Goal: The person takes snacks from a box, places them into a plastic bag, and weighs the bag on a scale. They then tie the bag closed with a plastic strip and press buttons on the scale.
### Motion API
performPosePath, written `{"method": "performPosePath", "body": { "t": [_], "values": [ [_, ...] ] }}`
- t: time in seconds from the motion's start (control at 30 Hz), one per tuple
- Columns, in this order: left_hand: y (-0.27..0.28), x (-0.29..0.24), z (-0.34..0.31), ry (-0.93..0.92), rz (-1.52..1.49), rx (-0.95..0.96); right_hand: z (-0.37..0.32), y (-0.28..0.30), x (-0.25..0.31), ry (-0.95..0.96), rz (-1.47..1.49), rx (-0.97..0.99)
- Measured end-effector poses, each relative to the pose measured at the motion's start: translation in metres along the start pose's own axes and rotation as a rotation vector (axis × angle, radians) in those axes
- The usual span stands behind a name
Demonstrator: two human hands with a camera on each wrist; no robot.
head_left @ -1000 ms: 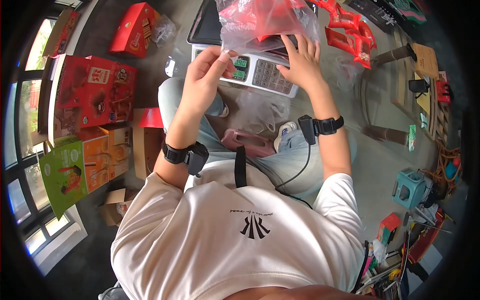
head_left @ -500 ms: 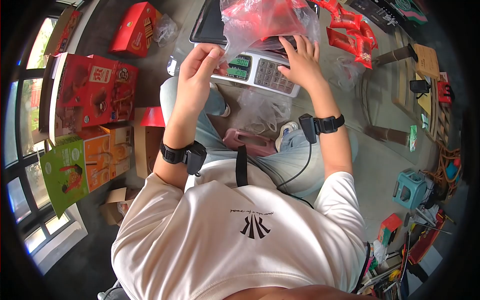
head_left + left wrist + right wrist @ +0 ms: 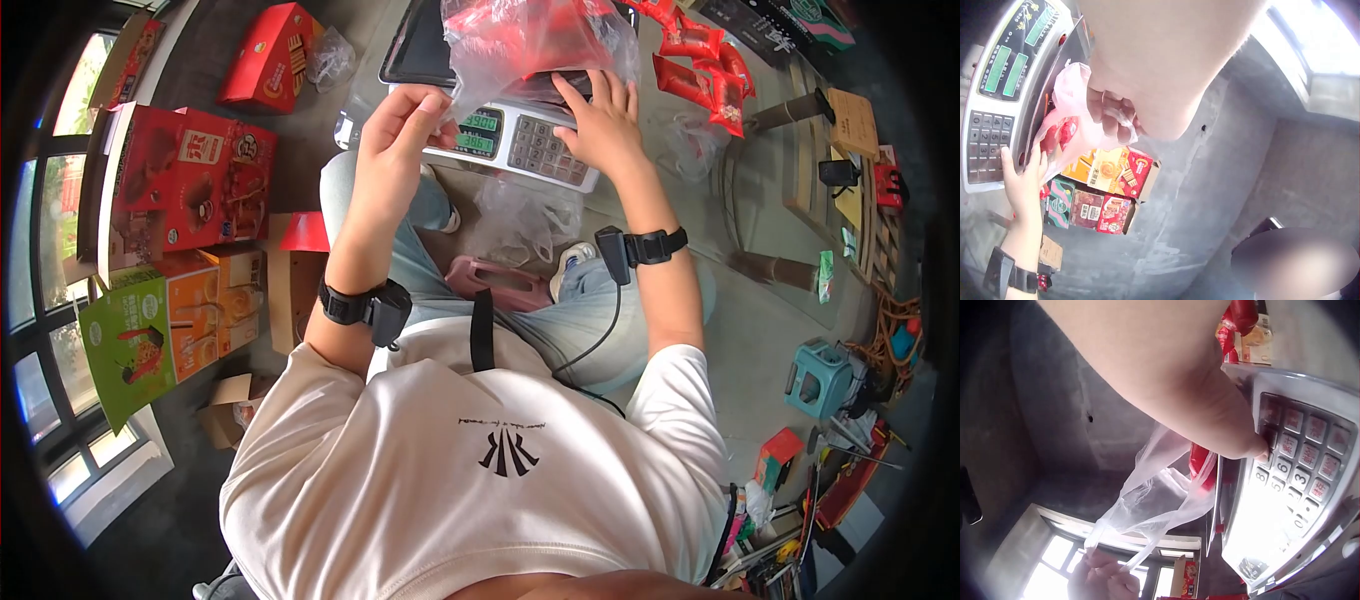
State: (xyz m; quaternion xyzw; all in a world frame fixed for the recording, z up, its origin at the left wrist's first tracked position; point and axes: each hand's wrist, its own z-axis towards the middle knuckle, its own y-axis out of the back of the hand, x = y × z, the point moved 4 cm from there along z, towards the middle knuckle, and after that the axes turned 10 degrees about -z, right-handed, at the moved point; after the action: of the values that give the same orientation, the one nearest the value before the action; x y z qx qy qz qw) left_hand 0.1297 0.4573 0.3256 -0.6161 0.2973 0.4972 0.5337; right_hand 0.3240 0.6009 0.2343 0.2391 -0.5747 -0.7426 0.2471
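My left hand (image 3: pixel 400 145) pinches the gathered handle of a clear plastic bag (image 3: pixel 475 70) and holds it up. Red packets (image 3: pixel 545 40) show through the bag, which sits over the platform of a white electronic scale (image 3: pixel 575 177). Below the bag, the scale's green display (image 3: pixel 478 133) is lit. My right hand (image 3: pixel 608 130) is at the keypad (image 3: pixel 1294 462) with its fingers spread toward the bag. In the right wrist view, the thumb (image 3: pixel 1250 447) touches a key in the upper left of the keypad, beside the 8 and 6. The arm hides part of the bag there.
Several red packets (image 3: pixel 700 65) lie right of the scale. Another clear plastic bag (image 3: pixel 525 215) and a pink stool-like object (image 3: pixel 497 285) are between my legs. Red boxes (image 3: pixel 262 60) and a green carton (image 3: pixel 130 345) stand at left. A teal stool (image 3: pixel 818 375) is at right.
My left hand shifted slightly left with the bag handle, uncovering more of the display. The digits shown have changed. My right hand has stayed at the keypad, its fingers moving only a little.
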Motion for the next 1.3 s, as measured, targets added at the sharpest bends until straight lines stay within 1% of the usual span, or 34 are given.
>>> {"method": "performPosePath", "body": {
  "t": [0.33,0.4,0.5,0.7,0.93,1.03,1.1,1.13,1.2,1.23,1.27,1.3],
  "values": [
    [-0.001,-0.001,0.001,0.003,0.038,-0.003,0.000,-0.001,-0.001,0.011,0.014,-0.010],
    [-0.001,-0.001,0.002,-0.039,0.016,0.000,-0.001,-0.003,-0.001,-0.001,0.015,-0.014],
    [0.001,-0.002,0.004,-0.036,0.038,0.019,0.000,-0.002,0.000,-0.008,0.027,0.024],
    [-0.005,-0.011,0.006,-0.068,0.066,0.053,0.001,-0.004,-0.001,-0.010,0.025,-0.002],
    [-0.002,-0.012,0.009,-0.062,0.116,0.023,-0.001,-0.005,-0.003,-0.019,0.037,0.011],
    [0.000,-0.013,0.014,-0.078,0.113,0.024,0.001,0.003,-0.006,-0.039,0.055,-0.041],
    [-0.004,-0.018,0.015,-0.033,0.143,-0.001,0.005,0.028,-0.017,0.059,0.336,-0.343],
    [-0.004,-0.019,0.016,-0.033,0.143,-0.004,0.009,0.038,-0.025,0.062,0.338,-0.342],
    [-0.007,-0.017,0.017,-0.014,0.196,0.074,0.011,0.062,-0.061,-0.092,0.791,-0.573],
    [-0.005,-0.017,0.017,-0.013,0.193,0.072,0.010,0.063,-0.081,-0.219,0.792,-0.601],
    [-0.006,-0.013,0.015,0.061,0.338,0.155,0.008,0.060,-0.105,-0.346,0.791,-0.628],
    [-0.007,-0.009,0.013,0.136,0.483,0.238,0.007,0.051,-0.130,-0.405,0.644,-0.665]
  ]
}}
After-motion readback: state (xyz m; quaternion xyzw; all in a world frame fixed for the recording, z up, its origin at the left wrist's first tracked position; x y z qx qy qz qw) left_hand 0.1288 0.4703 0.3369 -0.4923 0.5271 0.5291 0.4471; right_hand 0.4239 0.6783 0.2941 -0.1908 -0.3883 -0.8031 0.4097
